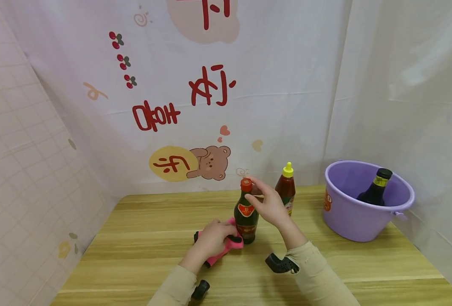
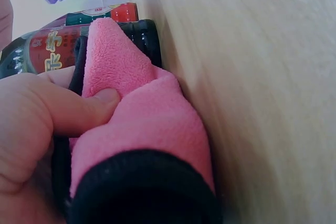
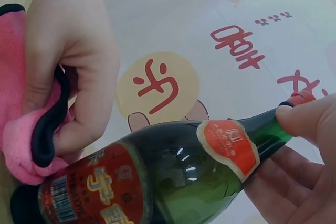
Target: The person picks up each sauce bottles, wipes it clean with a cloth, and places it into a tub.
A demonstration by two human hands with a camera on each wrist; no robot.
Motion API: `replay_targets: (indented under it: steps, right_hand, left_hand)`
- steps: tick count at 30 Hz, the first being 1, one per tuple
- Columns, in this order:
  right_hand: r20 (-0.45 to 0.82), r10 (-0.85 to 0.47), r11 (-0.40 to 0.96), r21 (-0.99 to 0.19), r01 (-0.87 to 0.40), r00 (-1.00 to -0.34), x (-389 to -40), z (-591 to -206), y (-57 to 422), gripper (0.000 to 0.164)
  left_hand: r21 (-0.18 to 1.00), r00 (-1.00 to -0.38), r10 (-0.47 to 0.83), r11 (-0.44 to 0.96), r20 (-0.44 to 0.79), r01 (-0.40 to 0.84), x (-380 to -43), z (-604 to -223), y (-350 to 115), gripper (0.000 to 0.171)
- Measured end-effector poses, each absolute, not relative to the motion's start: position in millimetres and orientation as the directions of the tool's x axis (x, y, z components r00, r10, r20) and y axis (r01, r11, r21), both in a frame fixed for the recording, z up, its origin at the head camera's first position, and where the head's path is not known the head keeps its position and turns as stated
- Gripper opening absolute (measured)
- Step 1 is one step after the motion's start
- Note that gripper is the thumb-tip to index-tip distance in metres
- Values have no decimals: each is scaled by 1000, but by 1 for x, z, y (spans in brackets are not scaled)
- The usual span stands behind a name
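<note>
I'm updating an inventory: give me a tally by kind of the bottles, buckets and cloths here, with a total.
Bottles: 3 (green glass bottle with red cap, red sauce bottle with yellow cap, dark bottle with black cap)
Buckets: 1 (purple plastic bucket)
Cloths: 1 (pink cloth with black edging)
Total: 5

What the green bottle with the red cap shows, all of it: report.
The green bottle looks like glass, with a red cap, an orange-red neck label and a larger dark red body label bearing gold characters and a barcode. It stands roughly upright on the wood-look table. The right hand holds its neck; a pink cloth, gripped by the left hand, appears to touch its lower side.
</note>
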State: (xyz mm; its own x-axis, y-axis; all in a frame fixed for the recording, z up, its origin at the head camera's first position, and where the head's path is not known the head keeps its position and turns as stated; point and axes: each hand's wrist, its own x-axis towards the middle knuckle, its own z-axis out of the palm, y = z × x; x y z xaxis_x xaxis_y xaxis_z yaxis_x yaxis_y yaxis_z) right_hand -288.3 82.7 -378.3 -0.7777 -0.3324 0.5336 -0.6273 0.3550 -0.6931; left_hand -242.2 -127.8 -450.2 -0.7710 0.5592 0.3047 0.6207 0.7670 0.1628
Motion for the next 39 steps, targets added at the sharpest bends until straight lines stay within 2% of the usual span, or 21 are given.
replay_targets:
  steps: [9,17,22,27,34,39]
  right_hand:
    - [557,-274,313,-719,-620,-784,-285,-382,79,61]
    - [611,-155,468,-647,-603,-776,-280,-384,68,67]
    - [636,-114,581,-580,-570,-763,-279,-382,63,62]
    - [655,-90,618,-554,-558,-750,-279,-380,61,54]
    - [689,-127,555,-547,-627,-713,-283,-380,65,54]
    - [672,-200,480,-567,-669,-713,-289,-381,71,54]
  left_hand:
    - [249,-781,533,749,324,614,-243,-451,-135,33]
    - [263,-778,489,751,395,606,-246,-451,-151,39]
    - [300,-778,435,747,453,593,-245,-444,-159,35]
    - [310,-788,388,765,478,564,-244,-436,-163,34]
    - [320,-722,379,709,579,629,-247,-416,-167,32]
    - [331,-680,373,663,632,671,-247,-397,-166,32]
